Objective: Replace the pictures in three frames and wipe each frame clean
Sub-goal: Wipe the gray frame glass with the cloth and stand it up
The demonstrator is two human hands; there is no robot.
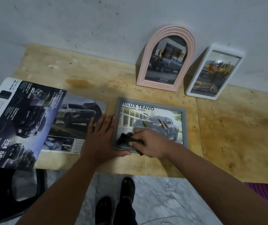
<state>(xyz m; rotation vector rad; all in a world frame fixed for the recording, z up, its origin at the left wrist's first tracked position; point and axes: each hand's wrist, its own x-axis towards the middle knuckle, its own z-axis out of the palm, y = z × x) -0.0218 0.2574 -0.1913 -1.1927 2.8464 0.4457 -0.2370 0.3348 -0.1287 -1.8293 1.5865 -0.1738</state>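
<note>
A grey rectangular frame (184, 120) lies flat on the wooden table, holding a truck picture headed "HILUX TRAVO". My right hand (149, 142) grips a dark cloth (126, 139) and presses it on the glass at the frame's lower left. My left hand (102, 138) lies flat with straight fingers against the frame's left edge, thumb along its bottom edge. A pink arched frame (148, 65) and a white rectangular frame (193, 88) lean upright against the wall behind, each with a truck picture inside.
Loose truck brochure pages (21, 120) lie spread on the table's left, one overhanging the front edge. The wooden table (235, 127) is stained. A dark chair (8, 192) stands at lower left. A purple basket (263, 192) sits at lower right. My feet stand on marble floor.
</note>
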